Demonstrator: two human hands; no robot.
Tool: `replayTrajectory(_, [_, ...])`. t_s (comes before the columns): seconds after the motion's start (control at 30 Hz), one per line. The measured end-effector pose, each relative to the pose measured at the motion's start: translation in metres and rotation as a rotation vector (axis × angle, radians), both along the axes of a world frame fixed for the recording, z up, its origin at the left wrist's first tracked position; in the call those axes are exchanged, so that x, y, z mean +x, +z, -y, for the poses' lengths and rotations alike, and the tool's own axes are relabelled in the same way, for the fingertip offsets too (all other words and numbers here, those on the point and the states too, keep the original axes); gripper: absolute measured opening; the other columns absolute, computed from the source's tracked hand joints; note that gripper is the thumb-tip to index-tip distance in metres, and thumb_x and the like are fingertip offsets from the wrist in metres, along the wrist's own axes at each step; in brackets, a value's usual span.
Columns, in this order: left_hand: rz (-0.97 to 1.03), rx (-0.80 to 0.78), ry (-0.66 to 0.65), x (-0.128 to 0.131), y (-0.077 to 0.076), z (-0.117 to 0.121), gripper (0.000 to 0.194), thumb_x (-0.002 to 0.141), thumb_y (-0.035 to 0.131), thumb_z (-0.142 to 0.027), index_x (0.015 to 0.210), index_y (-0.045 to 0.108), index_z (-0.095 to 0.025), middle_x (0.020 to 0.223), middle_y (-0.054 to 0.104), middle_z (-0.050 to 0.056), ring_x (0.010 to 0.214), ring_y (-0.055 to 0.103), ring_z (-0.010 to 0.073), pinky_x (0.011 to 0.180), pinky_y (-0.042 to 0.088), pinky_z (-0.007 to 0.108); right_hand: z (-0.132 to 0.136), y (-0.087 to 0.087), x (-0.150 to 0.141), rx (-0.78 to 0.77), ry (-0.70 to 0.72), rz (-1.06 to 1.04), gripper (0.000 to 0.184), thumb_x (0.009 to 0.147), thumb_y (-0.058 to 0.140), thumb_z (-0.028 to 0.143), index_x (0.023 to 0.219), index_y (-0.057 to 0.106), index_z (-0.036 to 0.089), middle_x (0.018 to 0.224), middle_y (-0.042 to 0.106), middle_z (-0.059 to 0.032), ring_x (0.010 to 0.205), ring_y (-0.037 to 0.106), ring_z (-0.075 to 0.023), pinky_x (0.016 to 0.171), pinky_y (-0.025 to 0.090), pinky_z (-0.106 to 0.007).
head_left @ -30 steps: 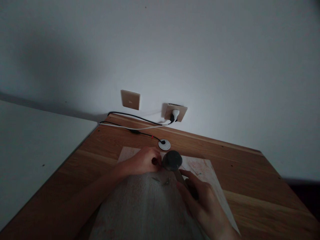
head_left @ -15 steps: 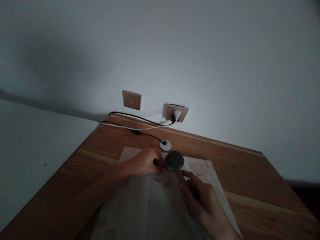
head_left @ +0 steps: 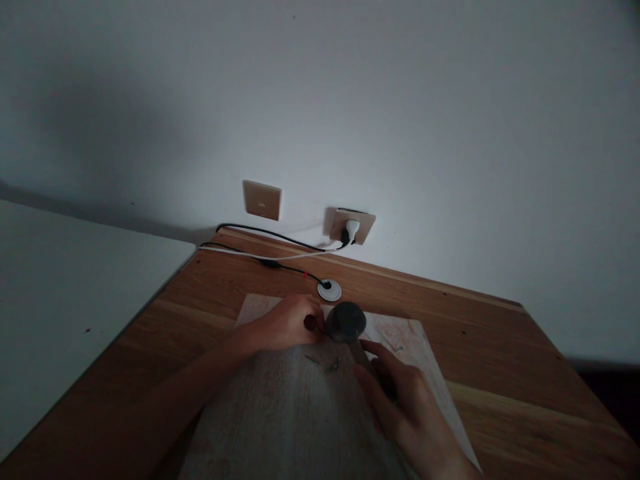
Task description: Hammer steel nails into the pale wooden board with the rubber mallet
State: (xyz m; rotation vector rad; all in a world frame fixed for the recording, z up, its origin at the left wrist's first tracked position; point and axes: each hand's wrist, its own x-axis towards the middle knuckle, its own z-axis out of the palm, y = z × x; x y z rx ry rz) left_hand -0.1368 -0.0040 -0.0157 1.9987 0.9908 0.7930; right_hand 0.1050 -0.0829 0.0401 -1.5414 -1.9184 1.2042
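Note:
My right hand (head_left: pixel 407 403) is wrapped round the handle of a mallet (head_left: pixel 347 322) with a thick dark round head. The mallet head is beside the fingertips of my left hand (head_left: pixel 295 323), over the far part of a pale, worn board (head_left: pixel 280 413). My left fingers are curled into a pinch low over the board; what they hold, if anything, is hidden. Nearer to me on the board lie a thin nail (head_left: pixel 312 359) and a small cluster of what look like nails (head_left: pixel 333 365). Another thin nail-like piece (head_left: pixel 399 347) lies to the right.
The board lies on a brown wooden tabletop (head_left: pixel 500 353) against a white wall. Behind it, a black cable enters a round grommet (head_left: pixel 329 290). Plugs sit in a wall socket (head_left: pixel 361 227), left of which is a blank plate (head_left: pixel 262 200). A white panel (head_left: pixel 85 300) borders the left.

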Motion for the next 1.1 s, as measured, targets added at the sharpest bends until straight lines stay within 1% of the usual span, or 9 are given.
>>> replayTrajectory(0.13, [0.037, 0.019, -0.039, -0.0006, -0.0015, -0.0002, 0.013, 0.078, 0.076, -0.007, 0.070, 0.073, -0.017, 0.080, 0.070, 0.002, 0.074, 0.067, 0.0156, 0.067, 0.045, 0.023, -0.0009, -0.0009, 0.0007, 0.029, 0.006, 0.011, 0.056, 0.101, 0.050, 0.055, 0.127, 0.067, 0.008, 0.063, 0.056, 0.0039, 0.052, 0.049, -0.0154, 0.049, 0.032, -0.028])
replayTrajectory(0.3, [0.031, 0.051, -0.044, -0.0004, -0.0043, -0.0009, 0.017, 0.074, 0.073, -0.002, 0.069, 0.072, -0.017, 0.080, 0.071, 0.001, 0.075, 0.067, 0.0157, 0.068, 0.045, 0.024, 0.0003, -0.0022, -0.0001, 0.069, -0.008, 0.001, 0.053, 0.101, 0.051, 0.055, 0.122, 0.069, 0.010, 0.061, 0.054, 0.0048, 0.051, 0.047, -0.0149, 0.049, 0.032, -0.028])
replayTrajectory(0.5, [0.047, 0.055, -0.072, 0.0002, -0.0066, -0.0014, 0.020, 0.072, 0.068, 0.002, 0.067, 0.069, -0.017, 0.078, 0.070, 0.000, 0.075, 0.068, 0.0157, 0.068, 0.045, 0.024, -0.0014, -0.0003, -0.0028, 0.061, 0.002, -0.011, 0.053, 0.100, 0.051, 0.055, 0.119, 0.068, 0.009, 0.059, 0.054, 0.0052, 0.049, 0.046, -0.0142, 0.047, 0.029, -0.028])
replayTrajectory(0.63, [0.038, 0.068, -0.081, 0.0005, -0.0064, -0.0018, 0.020, 0.072, 0.069, 0.002, 0.067, 0.069, -0.017, 0.079, 0.071, 0.001, 0.077, 0.068, 0.0163, 0.069, 0.045, 0.024, -0.0014, -0.0006, -0.0030, 0.065, 0.012, -0.010, 0.050, 0.101, 0.051, 0.052, 0.119, 0.069, 0.009, 0.060, 0.055, 0.0046, 0.050, 0.048, -0.0145, 0.048, 0.030, -0.028])
replayTrajectory(0.77, [0.024, 0.042, -0.097, 0.0008, -0.0060, -0.0018, 0.020, 0.074, 0.067, 0.002, 0.071, 0.070, -0.017, 0.082, 0.072, 0.001, 0.080, 0.069, 0.0171, 0.073, 0.047, 0.025, -0.0001, -0.0011, -0.0014, 0.076, 0.001, 0.010, 0.051, 0.100, 0.052, 0.053, 0.121, 0.070, 0.010, 0.060, 0.053, 0.0054, 0.050, 0.048, -0.0147, 0.049, 0.031, -0.028])
replayTrajectory(0.93, [0.014, 0.044, -0.084, 0.0008, -0.0065, -0.0011, 0.019, 0.073, 0.068, 0.002, 0.071, 0.071, -0.017, 0.081, 0.072, 0.002, 0.080, 0.069, 0.0177, 0.073, 0.047, 0.026, 0.0010, 0.0000, -0.0017, 0.040, -0.009, -0.004, 0.052, 0.101, 0.050, 0.054, 0.122, 0.069, 0.010, 0.060, 0.053, 0.0055, 0.048, 0.048, -0.0147, 0.046, 0.033, -0.028])
replayTrajectory(1.1, [0.039, 0.033, -0.083, 0.0004, -0.0060, -0.0009, 0.019, 0.071, 0.069, 0.003, 0.069, 0.070, -0.016, 0.079, 0.071, 0.001, 0.077, 0.068, 0.0169, 0.071, 0.046, 0.025, 0.0000, 0.0007, -0.0021, 0.041, 0.010, -0.018, 0.052, 0.101, 0.050, 0.054, 0.120, 0.067, 0.009, 0.060, 0.051, 0.0061, 0.050, 0.044, -0.0138, 0.046, 0.029, -0.028])
